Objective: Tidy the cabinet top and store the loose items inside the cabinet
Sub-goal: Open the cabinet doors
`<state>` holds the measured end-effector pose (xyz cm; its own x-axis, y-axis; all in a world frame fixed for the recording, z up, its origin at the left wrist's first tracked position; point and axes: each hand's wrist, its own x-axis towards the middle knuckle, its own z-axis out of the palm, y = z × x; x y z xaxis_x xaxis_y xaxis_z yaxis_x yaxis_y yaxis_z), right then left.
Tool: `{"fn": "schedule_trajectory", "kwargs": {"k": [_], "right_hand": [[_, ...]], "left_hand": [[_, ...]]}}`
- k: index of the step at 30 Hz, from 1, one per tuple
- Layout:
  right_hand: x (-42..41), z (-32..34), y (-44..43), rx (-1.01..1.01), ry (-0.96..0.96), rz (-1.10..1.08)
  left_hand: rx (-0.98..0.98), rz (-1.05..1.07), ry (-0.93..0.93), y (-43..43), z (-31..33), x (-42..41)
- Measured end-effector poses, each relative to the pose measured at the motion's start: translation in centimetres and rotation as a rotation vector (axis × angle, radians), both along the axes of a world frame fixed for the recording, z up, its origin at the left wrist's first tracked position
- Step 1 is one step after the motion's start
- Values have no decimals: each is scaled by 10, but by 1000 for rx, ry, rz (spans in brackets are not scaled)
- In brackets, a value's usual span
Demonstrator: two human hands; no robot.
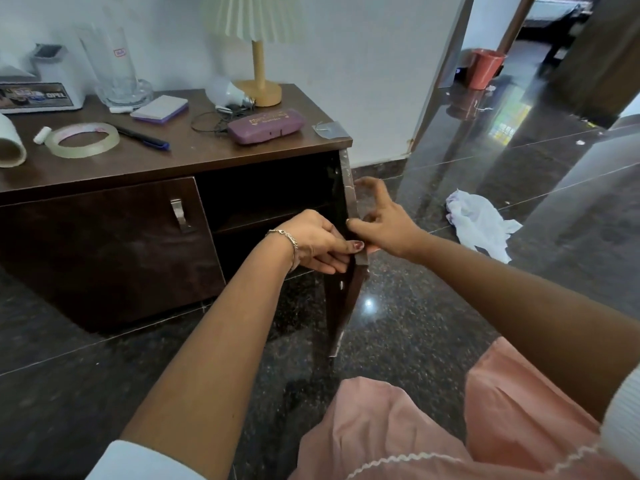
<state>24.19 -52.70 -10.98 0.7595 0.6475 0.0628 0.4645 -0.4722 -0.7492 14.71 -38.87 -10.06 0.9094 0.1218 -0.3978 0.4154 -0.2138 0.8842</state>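
The left hand (311,245) and right hand (384,225) each pinch the near edge of the swung-out cabinet door (341,306), dark compartment (263,199) left, glossy floor (415,327) right.

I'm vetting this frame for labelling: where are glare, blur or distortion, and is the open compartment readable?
Head view: wide-angle lens bows the brown wooden cabinet top and slants the brown door frame; point glare and window reflections sit on the polished dark granite floor; the open compartment is nearly black; the pleated white lampshade is soft.
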Motion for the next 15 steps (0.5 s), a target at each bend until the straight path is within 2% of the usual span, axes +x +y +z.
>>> {"fn": "schedule_trajectory", "kwargs": {"k": [9, 15], "right_hand": [[49, 15, -40, -164, -319, -84], [59, 18, -50, -226, -359, -68]], "left_hand": [[-103, 20, -41, -80, -11, 52], [-114, 15, -16, -93, -10, 67]]}}
